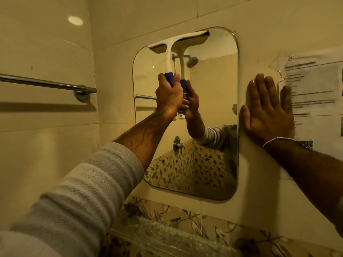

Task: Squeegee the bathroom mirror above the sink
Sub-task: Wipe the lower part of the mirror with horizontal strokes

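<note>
While the left hand (169, 95) clenches the blue grip of the squeegee (178, 43), its white blade lies tilted along the top edge of the mirror (213, 108), at the upper left corner, touching the glass. The right hand (269, 112) grips nothing, pressed flat with fingers spread on the tiled wall (256, 43) just beside the mirror's right edge, partly over a taped paper notice (315, 86); a towel bar (46, 83) runs along the left wall
</note>
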The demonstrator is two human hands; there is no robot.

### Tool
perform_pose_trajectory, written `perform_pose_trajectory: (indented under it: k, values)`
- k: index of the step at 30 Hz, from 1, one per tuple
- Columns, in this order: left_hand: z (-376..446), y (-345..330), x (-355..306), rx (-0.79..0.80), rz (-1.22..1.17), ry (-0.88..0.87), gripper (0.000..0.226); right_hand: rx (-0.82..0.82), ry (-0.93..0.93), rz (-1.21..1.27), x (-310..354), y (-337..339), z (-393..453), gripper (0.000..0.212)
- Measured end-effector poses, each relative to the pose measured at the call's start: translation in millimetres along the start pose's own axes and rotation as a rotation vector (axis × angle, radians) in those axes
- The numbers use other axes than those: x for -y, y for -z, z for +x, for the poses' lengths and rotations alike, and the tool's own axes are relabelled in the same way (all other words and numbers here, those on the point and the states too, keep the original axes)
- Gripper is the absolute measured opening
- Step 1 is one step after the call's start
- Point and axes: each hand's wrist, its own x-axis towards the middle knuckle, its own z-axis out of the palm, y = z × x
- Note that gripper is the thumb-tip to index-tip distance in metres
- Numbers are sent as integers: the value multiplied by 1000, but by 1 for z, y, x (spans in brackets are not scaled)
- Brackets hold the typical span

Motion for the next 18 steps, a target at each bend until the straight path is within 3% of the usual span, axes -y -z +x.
perform_pose_trajectory:
  k: [18]
  values:
    - [-83, 8, 61, 43, 30, 42, 30, 25, 1, -39, 0, 3, 2, 69]
